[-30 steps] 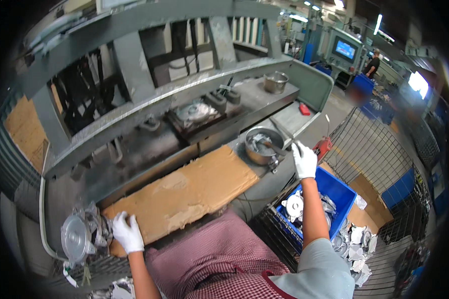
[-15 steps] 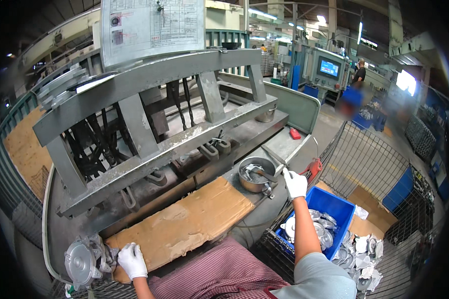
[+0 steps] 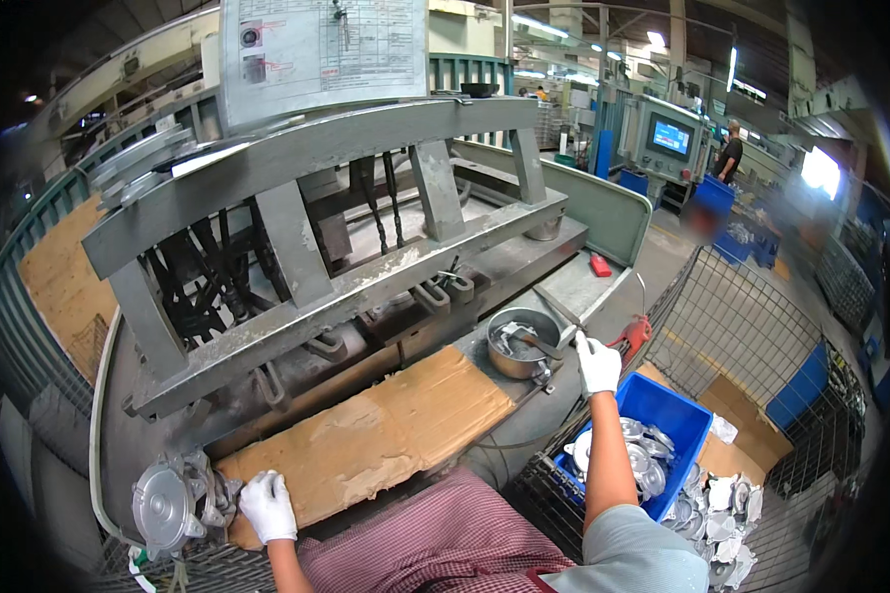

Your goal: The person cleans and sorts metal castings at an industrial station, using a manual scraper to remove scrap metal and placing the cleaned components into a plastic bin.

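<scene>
My right hand point(image 3: 597, 364), in a white glove, closes on the near end of a file point(image 3: 557, 304), a long flat grey bar lying across the bench ledge. Just left of it stands a metal pot point(image 3: 524, 360) with grey-smeared contents and a brown-handled tool point(image 3: 539, 343) leaning out. My gloved left hand point(image 3: 268, 506) rests on the left end of a worn cardboard sheet point(image 3: 366, 435), its fingers bent loosely downward and partly hidden. Beside those fingers, several round silver metal castings point(image 3: 166, 507) stand stacked on edge.
A heavy grey metal frame point(image 3: 316, 287) rises behind the cardboard. At right, a blue bin point(image 3: 677, 420) holds castings; more castings point(image 3: 722, 524) lie in a wire cage point(image 3: 752, 306). A red block point(image 3: 600, 265) sits on the ledge. Far off stand a screen cabinet point(image 3: 669, 137) and a person point(image 3: 730, 153).
The view has shifted slightly, moving the scene rightward. My right hand stays at the file's end, and my left hand remains on the cardboard by the castings, with little movement.
</scene>
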Demonstrator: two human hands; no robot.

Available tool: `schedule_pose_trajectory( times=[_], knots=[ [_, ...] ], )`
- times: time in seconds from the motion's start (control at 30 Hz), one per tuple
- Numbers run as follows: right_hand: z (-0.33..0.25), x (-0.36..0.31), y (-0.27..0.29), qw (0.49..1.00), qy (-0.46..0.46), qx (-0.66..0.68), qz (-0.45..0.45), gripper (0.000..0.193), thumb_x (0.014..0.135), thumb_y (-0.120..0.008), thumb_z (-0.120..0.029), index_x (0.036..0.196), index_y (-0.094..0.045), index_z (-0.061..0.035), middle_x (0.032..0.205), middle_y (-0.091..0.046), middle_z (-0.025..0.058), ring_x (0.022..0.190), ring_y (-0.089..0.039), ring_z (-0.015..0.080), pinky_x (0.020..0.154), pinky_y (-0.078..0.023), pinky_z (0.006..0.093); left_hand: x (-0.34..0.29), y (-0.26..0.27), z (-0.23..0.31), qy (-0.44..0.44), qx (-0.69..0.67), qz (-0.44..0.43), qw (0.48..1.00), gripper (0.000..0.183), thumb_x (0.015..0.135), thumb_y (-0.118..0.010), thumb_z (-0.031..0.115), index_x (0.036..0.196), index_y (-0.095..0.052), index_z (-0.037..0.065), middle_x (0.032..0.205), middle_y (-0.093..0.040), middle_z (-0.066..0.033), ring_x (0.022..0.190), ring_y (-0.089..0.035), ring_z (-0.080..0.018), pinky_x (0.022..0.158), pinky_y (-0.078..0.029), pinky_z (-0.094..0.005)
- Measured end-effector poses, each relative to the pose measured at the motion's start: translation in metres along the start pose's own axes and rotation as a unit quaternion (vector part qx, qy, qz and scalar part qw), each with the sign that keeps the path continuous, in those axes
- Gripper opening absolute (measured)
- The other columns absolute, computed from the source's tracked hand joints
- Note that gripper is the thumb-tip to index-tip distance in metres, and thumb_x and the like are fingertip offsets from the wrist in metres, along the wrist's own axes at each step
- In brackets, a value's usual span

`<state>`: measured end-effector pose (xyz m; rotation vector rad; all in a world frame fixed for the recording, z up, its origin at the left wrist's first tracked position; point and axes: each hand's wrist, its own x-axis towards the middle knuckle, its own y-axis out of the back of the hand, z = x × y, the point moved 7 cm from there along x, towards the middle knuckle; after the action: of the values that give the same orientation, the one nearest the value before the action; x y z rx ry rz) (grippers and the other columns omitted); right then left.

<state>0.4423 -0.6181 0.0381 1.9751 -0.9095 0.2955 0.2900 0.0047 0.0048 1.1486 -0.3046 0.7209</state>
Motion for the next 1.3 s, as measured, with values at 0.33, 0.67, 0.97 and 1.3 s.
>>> schedule_pose_trajectory(
  times=[0.33,0.67,0.97,1.3],
  knots=[
    [0.006,0.001,-0.004,1.0,-0.017,0.008,-0.005,0.044,0.091,-0.058,-0.046,0.092,-0.072,-0.0049,0.073,-0.064,0.0222,0.071,-0.065,0.0371,0.067,-0.048,0.0426,0.005,0.009,0.013,-0.005,-0.003,-0.005,1.0,0.015,0.078,-0.066,0.014,0.083,-0.072,0.001,0.091,-0.07,-0.0165,0.086,-0.064,-0.0346,0.08,-0.049,-0.0438],
    [0.004,0.001,0.0,1.0,-0.029,0.006,-0.007,0.044,0.09,-0.059,-0.047,0.093,-0.073,-0.0052,0.077,-0.065,0.0228,0.075,-0.065,0.0384,0.07,-0.049,0.044,0.004,0.01,0.012,-0.003,-0.008,0.0,1.0,0.015,0.078,-0.067,0.014,0.084,-0.072,0.001,0.092,-0.07,-0.0165,0.087,-0.065,-0.0342,0.081,-0.05,-0.0437],
    [0.0,0.0,0.004,0.999,0.002,0.034,0.037,0.039,0.091,-0.059,-0.043,0.086,-0.072,-0.0058,0.068,-0.06,0.0249,0.066,-0.061,0.0414,0.063,-0.045,0.0478,0.003,0.008,0.009,0.001,0.001,-0.009,1.0,0.016,0.08,-0.067,0.015,0.086,-0.072,0.002,0.095,-0.07,-0.0155,0.09,-0.064,-0.0334,0.083,-0.049,-0.044],
    [-0.004,0.003,0.008,0.999,0.002,0.037,0.033,0.041,0.091,-0.059,-0.044,0.086,-0.072,-0.0057,0.067,-0.06,0.0253,0.065,-0.061,0.0413,0.062,-0.045,0.0478,0.005,0.011,0.01,0.002,0.002,-0.016,1.0,0.016,0.08,-0.067,0.016,0.087,-0.072,0.002,0.096,-0.07,-0.0154,0.09,-0.064,-0.0333,0.083,-0.048,-0.0441]
  ],
)
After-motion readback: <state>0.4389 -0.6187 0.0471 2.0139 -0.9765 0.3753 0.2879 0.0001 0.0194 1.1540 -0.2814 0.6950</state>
